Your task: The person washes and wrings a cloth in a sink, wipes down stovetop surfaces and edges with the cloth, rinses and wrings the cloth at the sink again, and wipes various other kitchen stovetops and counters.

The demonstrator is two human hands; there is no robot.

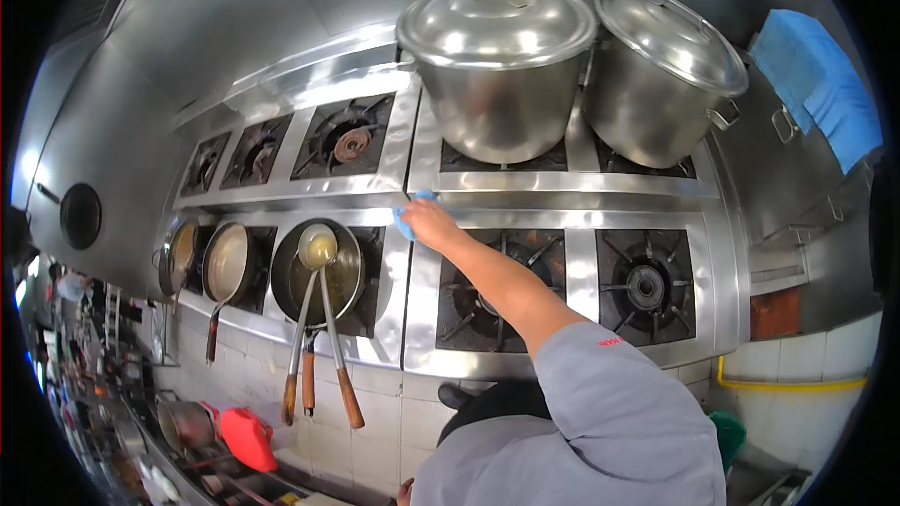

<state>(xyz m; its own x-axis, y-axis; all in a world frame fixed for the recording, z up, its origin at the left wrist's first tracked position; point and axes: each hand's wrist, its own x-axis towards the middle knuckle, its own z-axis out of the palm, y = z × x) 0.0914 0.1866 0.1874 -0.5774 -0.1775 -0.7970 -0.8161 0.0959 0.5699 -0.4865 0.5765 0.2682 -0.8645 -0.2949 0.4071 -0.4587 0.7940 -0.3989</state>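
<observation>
My right hand (429, 223) reaches across the steel stove (407, 305), its fingers closed on a blue cloth (403, 225). The cloth lies against the metal strip between the front and back burners. Close on the left is a dark frying pan (349, 295) holding some liquid, with two long wooden-handled utensils resting across it. One is a ladle (319, 246). Only a sliver of my left hand (405, 492) shows at the bottom edge; its fingers are too hidden to read.
Two large lidded stockpots (497, 112) (647, 84) stand on the back right burners. Further left sit a second pan (228, 262) and another one (178, 258), handles jutting over the front edge. A blue towel (825, 84) hangs at right. A yellow pipe (792, 384) runs low.
</observation>
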